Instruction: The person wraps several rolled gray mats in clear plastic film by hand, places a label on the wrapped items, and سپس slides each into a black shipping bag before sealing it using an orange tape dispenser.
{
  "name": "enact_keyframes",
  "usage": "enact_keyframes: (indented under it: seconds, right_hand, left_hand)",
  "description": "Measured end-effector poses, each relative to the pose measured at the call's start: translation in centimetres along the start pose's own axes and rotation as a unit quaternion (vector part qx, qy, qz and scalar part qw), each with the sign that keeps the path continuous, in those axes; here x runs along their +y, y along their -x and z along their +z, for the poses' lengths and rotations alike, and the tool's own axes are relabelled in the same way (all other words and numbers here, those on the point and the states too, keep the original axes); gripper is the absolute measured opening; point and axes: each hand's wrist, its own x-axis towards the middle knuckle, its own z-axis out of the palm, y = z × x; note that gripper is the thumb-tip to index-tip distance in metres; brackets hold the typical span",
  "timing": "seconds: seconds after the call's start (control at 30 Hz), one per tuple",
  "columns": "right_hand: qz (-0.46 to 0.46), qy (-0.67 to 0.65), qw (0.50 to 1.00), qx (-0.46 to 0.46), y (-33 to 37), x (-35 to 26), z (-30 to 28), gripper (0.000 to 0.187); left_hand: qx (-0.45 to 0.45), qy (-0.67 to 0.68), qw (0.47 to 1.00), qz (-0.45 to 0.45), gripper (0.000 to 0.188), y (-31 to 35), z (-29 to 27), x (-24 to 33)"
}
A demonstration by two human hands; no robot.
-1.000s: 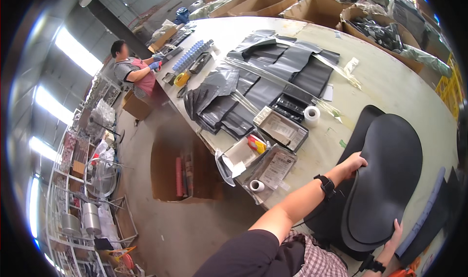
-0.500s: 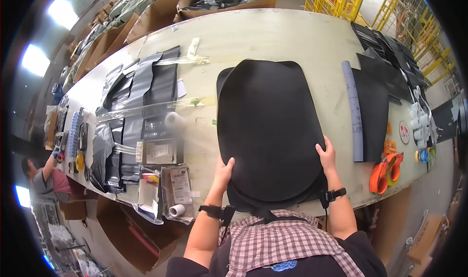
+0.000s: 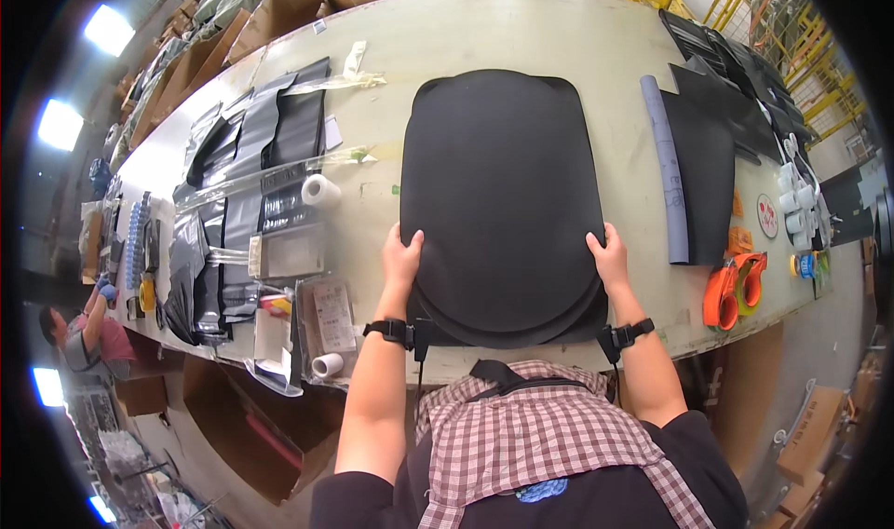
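Observation:
A stack of black rounded sheets, like thin mats (image 3: 503,203), lies in front of me on the table. Its layers are slightly offset, showing at the top corners and the rounded near end. My left hand (image 3: 402,254) grips the left edge with the thumb on top. On the opposite edge, my right hand (image 3: 610,259) holds the stack the same way. Most of the fingers are hidden at the sides or underneath.
Black plastic bags (image 3: 251,156) lie left on the pale table (image 3: 531,26), near a white roll (image 3: 320,191) and clear trays (image 3: 326,315). To the right are a blue-grey roll (image 3: 663,175), orange tape holders (image 3: 734,291) and black sheets (image 3: 703,175). A co-worker (image 3: 88,333) stands far left.
The stack's upper sheets have settled flat and lined up better at the far end. Both hands still hold the sides, and the whole view has shifted slightly.

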Motion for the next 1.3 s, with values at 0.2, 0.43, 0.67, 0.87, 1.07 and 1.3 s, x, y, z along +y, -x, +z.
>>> enact_keyframes:
  seconds: [0.2,0.43,0.67,0.87,1.07,1.3]
  right_hand:
    - [0.031,-0.075,0.996,0.027,1.2,-0.8,0.1,0.027]
    - [-0.041,0.086,0.995,0.012,3.1,-1.5,-2.2,0.060]
    - [0.213,-0.127,0.963,-0.104,10.5,-3.6,-2.0,0.047]
    - [0.070,0.302,0.948,-0.078,11.5,-3.7,-2.4,0.052]
    - [-0.324,0.335,0.869,-0.166,12.7,-6.9,-0.9,0.059]
    - [-0.354,0.240,0.869,-0.248,10.7,-7.2,0.3,0.032]
  left_hand:
    - [0.031,-0.027,0.999,0.012,0.046,2.3,-0.5,-1.8]
    - [-0.073,-0.125,0.975,-0.167,0.055,5.5,-2.8,2.6]
    - [0.011,-0.196,0.981,0.009,0.055,11.2,-3.6,-0.8]
    - [-0.070,-0.281,0.955,0.057,0.057,12.2,-4.0,0.9]
    - [-0.206,-0.322,0.843,0.378,0.058,13.6,-0.8,7.2]
    - [-0.284,-0.269,0.823,0.412,0.026,11.1,1.8,5.3]
